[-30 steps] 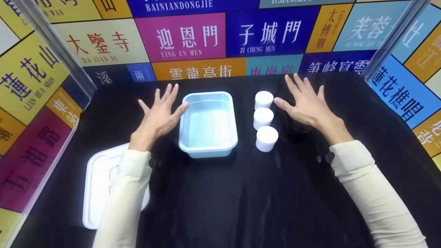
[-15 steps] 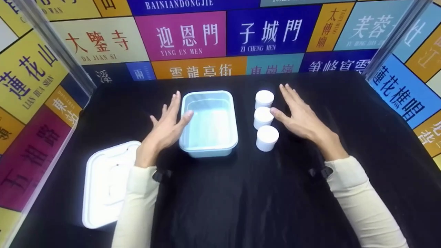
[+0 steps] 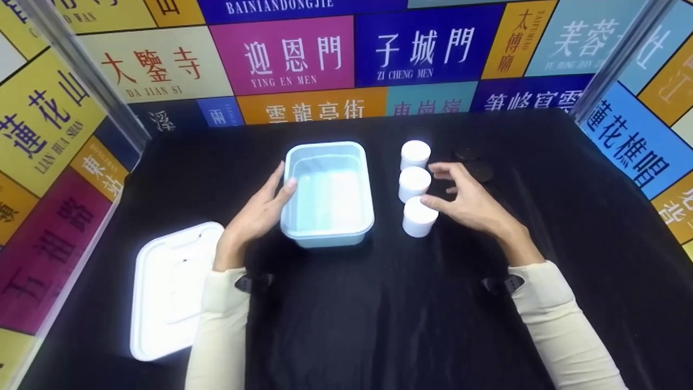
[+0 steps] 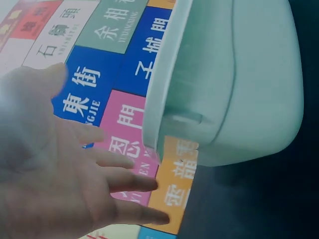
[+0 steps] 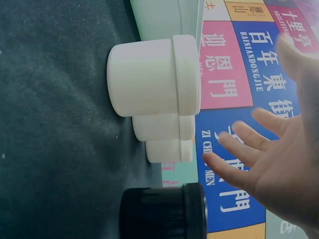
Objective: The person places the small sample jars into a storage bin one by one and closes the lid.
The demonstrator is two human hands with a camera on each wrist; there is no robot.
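**Two open hands flank a tub and a row of jars**

The left hand (image 3: 260, 214) holds nothing: its grip is loose, fingers nearly straight, with the fingertips (image 3: 287, 187) at the left wall of the pale blue rectangular plastic tub (image 3: 328, 230). Whether they actually press the wall cannot be told (the left wrist view shows the fingers (image 4: 129, 181) spread and a sliver of background between them and the tub (image 4: 234, 79)).

The right hand (image 3: 471, 203) is likewise without a hold, its fingers relaxed and slightly bent, its grip wide. Its thumb tip sits just beside the top of the nearest white round plastic jar (image 3: 419, 218), and in the right wrist view the fingers (image 5: 239, 149) stand apart from that jar (image 5: 152, 74).

The three white jars stand upright in a line running near to far, just right of the tub: the nearest one, the middle white jar (image 3: 413, 184) and the farthest white jar (image 3: 415, 155). Each touches, or nearly touches, its neighbour. Right of the row, beyond the right hand, dark round jars (image 3: 476, 169) stand on the black cloth-covered surface (image 3: 379, 314); one black jar (image 5: 162, 211) shows clearly in the right wrist view.

At the near left of the surface, well apart from the tub, lies a white rectangular plastic lid (image 3: 168, 292), partly under the cream sleeve (image 3: 216, 336) of the left arm.
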